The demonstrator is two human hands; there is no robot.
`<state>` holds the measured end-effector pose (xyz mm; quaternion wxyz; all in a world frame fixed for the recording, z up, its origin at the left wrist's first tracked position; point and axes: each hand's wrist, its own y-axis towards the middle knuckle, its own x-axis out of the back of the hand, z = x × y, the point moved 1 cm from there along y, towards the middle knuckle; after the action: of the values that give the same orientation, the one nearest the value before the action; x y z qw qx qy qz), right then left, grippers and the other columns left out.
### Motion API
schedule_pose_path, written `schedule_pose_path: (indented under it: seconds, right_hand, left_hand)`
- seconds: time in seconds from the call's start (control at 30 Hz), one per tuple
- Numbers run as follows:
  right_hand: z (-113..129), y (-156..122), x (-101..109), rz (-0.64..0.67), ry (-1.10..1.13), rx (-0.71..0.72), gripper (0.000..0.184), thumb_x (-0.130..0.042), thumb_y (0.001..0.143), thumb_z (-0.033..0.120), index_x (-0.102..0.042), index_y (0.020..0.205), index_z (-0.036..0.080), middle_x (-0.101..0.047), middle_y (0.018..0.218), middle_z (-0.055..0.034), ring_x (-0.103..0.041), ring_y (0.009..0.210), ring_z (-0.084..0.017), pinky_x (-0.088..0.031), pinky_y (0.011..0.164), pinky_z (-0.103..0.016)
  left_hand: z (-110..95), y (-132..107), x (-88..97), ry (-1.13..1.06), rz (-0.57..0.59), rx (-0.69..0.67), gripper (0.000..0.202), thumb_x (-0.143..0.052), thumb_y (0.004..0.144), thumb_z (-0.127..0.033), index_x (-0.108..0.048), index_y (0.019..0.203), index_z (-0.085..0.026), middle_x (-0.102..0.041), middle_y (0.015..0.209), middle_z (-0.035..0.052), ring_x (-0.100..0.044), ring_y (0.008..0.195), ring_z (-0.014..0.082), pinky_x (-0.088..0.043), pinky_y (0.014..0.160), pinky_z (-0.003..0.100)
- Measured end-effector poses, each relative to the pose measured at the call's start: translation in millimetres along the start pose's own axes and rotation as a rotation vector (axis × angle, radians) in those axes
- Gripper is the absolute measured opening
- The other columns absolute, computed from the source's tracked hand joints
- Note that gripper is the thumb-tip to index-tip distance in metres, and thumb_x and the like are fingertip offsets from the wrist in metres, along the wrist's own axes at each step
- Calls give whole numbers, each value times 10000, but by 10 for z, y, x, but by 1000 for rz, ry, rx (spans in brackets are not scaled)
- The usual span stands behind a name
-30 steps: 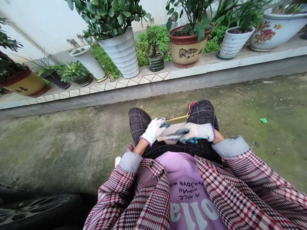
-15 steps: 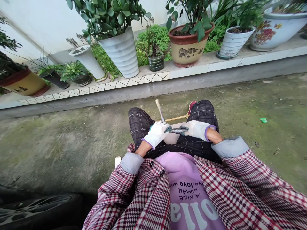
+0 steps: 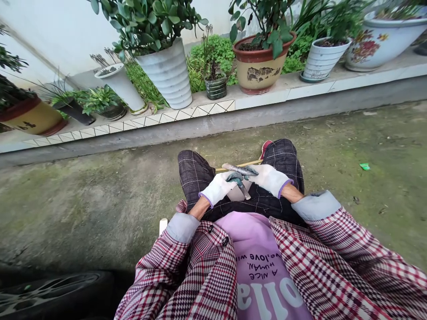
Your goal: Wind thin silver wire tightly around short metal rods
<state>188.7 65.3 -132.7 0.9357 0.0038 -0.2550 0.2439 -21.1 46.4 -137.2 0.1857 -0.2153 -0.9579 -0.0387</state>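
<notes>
Both my hands wear white work gloves with dark green fingers, close together over my lap. My right hand (image 3: 267, 178) has its fingers closed on a short wrapped stick (image 3: 236, 168). The stick has a pale bare end pointing left and a shiny, dark-silver winding along its middle. My left hand (image 3: 224, 186) is closed around another short rod (image 3: 245, 192), whose greyish end points down and right. The fingers hide whether the two pieces are joined. Below the gloves, a pale flat surface (image 3: 235, 194) shows between my legs.
A thin yellow bamboo-like stick (image 3: 221, 169) lies across between my knees. Potted plants stand along a tiled ledge (image 3: 260, 100) ahead. A car wheel (image 3: 50, 293) is at lower left, and a green wrapper (image 3: 364, 166) lies on the concrete to the right.
The upright pale end has swung down to the left, and the wrapped part now slants beside my right fingers. My right hand has shifted slightly left. A rod end now shows below my left fingers.
</notes>
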Motion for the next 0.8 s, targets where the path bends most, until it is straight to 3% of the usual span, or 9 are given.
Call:
schedule_pose_path:
  seconds: [0.17,0.3,0.43,0.53,0.67,0.8]
  right_hand:
    - [165,-36,8,-160,70,-104,263,-645,784,422,-630,818,162,-572,610,17,-471,492,-106,-374,460,-241]
    - [197,-62,35,-223,191,-121,264,-684,745,395,-641,826,147,-543,571,36,-446,445,-79,-367,405,-212]
    - [297,-135,52,-113,480,-138,391,-729,728,477,-622,879,133,-569,589,26,-460,407,-82,-384,350,-215]
    - [386,-191,42,33,532,-100,410,-729,761,474,-635,930,113,-615,612,-1,-495,405,-86,-389,341,-202]
    - [381,-212,32,174,581,-112,384,-758,745,431,-644,937,119,-682,685,-41,-561,440,-105,-437,365,-201]
    - [317,-234,103,168,672,-114,337,-744,766,445,-619,846,142,-668,674,-36,-522,390,-90,-395,318,-195]
  left_hand:
    - [-66,10,40,-227,-62,27,268,-550,756,-125,-704,976,-120,-720,879,60,-686,839,168,-541,849,304]
    - [-79,-13,16,-101,0,14,219,-570,774,-155,-700,949,-130,-727,961,68,-681,906,173,-527,891,300]
    - [-104,-41,-53,355,58,-2,252,-604,802,-234,-699,1026,-170,-720,1039,64,-657,971,208,-500,943,336]
    - [-82,-56,-138,574,98,-37,339,-633,788,-261,-668,1115,-179,-703,1096,78,-647,1003,230,-490,956,348]
    - [11,-72,-227,704,205,-85,374,-627,811,-365,-648,1148,-205,-699,1063,88,-651,985,254,-498,911,360]
    - [49,-26,-156,706,190,56,342,-544,874,-417,-636,1147,-233,-711,956,56,-678,856,217,-510,789,297]
